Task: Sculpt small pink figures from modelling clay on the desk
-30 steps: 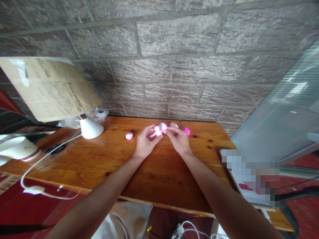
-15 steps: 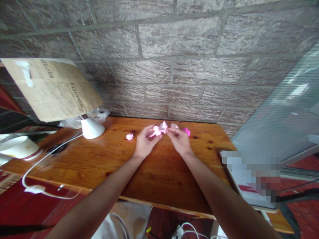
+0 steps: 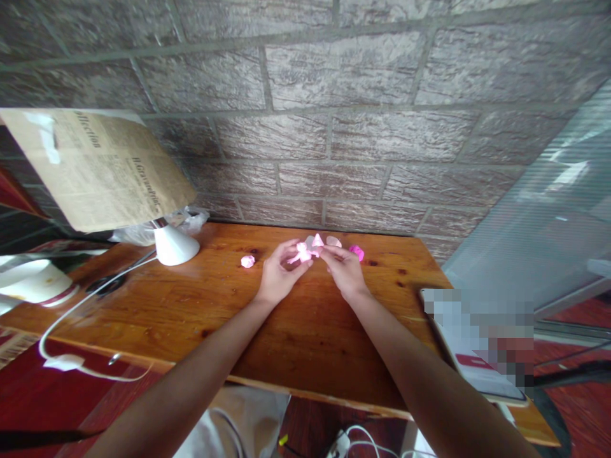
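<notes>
My left hand (image 3: 277, 272) is curled around a small light-pink figure (image 3: 303, 252), gripped between thumb and fingers just above the table. With thumb and fingertips pinched together, my right hand (image 3: 347, 272) is at a pink pointed piece (image 3: 317, 241) beside the figure; whether the two are joined I cannot tell. Behind the right fingers lies a pale pink round piece (image 3: 334, 242), partly covered. A bright magenta lump (image 3: 357, 252) rests just right of that hand. To the left of my left hand sits a pale pink lump (image 3: 247, 261).
On the left of the wooden table (image 3: 329, 356) stand a lamp (image 3: 175, 247) with a paper shade, its white cord (image 3: 86, 299), dark scissors (image 3: 105, 284) and a white cup (image 3: 35, 282). A tablet (image 3: 470, 356) lies at the right edge. A brick wall (image 3: 296, 140) rises behind.
The pink figure and pointed piece have shifted slightly to the right between the hands. Both hands keep nearly the same place and grip.
</notes>
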